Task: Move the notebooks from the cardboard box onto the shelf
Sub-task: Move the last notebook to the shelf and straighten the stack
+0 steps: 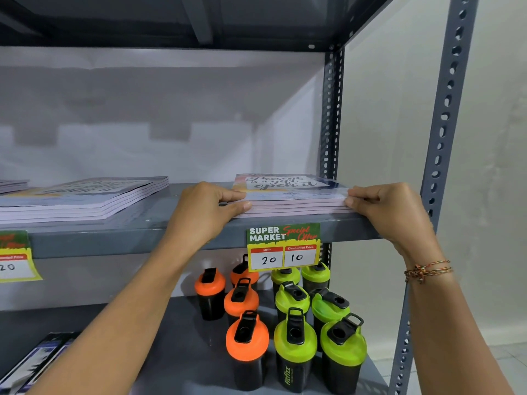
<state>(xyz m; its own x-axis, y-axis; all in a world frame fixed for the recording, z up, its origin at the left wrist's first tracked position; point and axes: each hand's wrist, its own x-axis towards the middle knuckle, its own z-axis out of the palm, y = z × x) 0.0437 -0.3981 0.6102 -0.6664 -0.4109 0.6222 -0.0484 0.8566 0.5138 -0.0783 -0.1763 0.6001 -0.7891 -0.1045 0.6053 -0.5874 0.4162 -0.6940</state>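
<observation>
A stack of several notebooks point(288, 192) with a lettered pastel cover lies flat at the right end of the grey metal shelf point(176, 229). My left hand point(205, 212) grips the stack's left front corner, fingers on top and thumb at the edge. On the right front corner sits my right hand point(387, 209), pinching the stack the same way. A second stack of notebooks point(85, 201) rests on the same shelf to the left. The cardboard box is out of view.
A price tag point(283, 248) hangs from the shelf lip under the held stack, another price tag point(15, 256) at far left. Orange and green shaker bottles point(293, 332) stand on the lower shelf. Perforated uprights point(442, 132) flank the right side.
</observation>
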